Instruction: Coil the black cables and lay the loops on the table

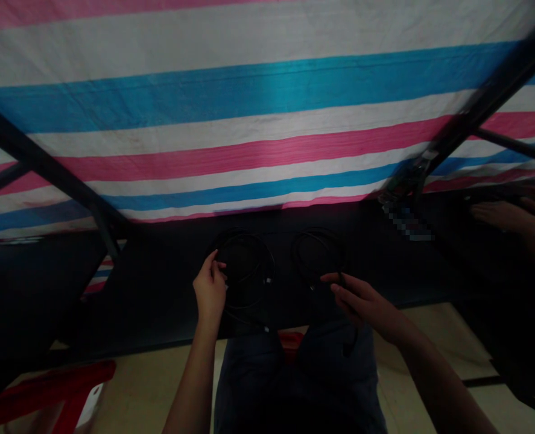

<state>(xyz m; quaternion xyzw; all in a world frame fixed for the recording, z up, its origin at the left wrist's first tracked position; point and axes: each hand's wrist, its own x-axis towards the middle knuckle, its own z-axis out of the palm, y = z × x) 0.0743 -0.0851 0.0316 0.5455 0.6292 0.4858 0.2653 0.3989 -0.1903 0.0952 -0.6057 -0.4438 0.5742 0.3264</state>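
Two loose coils of thin black cable lie on a dark table (158,283), hard to make out in the dim light. At the left edge of the left coil (274,262), my left hand (210,289) has its fingers curled in, closed on the cable. Silvery plugs (268,280) show at the cable's ends. My right hand (362,301) is at the near right side of the right coil (293,253), pinching its cable between thumb and fingers. A dark length (352,345) hangs below that hand over the table's front edge.
A striped plastic sheet (267,144) hangs behind the table, between slanted dark metal posts (484,102). Clear packaging (407,181) lies at the back right. Another person's hands (497,215) are at the far right. A red stool (45,392) stands lower left.
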